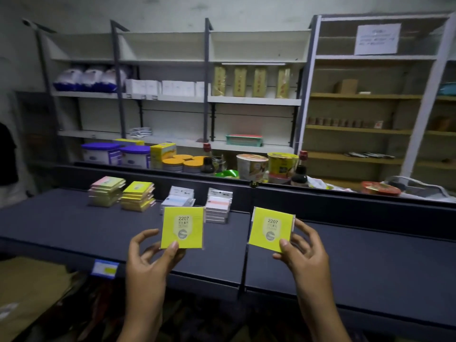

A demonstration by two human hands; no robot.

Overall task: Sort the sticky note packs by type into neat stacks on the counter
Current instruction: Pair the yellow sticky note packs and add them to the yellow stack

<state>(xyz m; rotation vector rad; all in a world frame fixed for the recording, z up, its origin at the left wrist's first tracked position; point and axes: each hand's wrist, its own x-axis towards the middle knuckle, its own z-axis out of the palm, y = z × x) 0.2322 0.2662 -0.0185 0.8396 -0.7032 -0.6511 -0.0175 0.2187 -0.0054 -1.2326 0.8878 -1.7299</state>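
I hold two identical yellow sticky note packs marked 2207 above the dark counter. My left hand pinches the left yellow pack by its lower edge. My right hand grips the right yellow pack at its lower right corner. Several stacks stand at the back of the counter: a pastel multicolour stack, a yellow stack, a white-and-blue stack partly hidden by the left pack, and a white-and-pink stack.
A raised ledge behind the counter carries tubs, orange-lidded jars, noodle cups and sauce bottles. Wall shelves with boxed goods rise beyond. Cardboard lies on the floor at lower left, and a blue price tag hangs on the counter's front edge.
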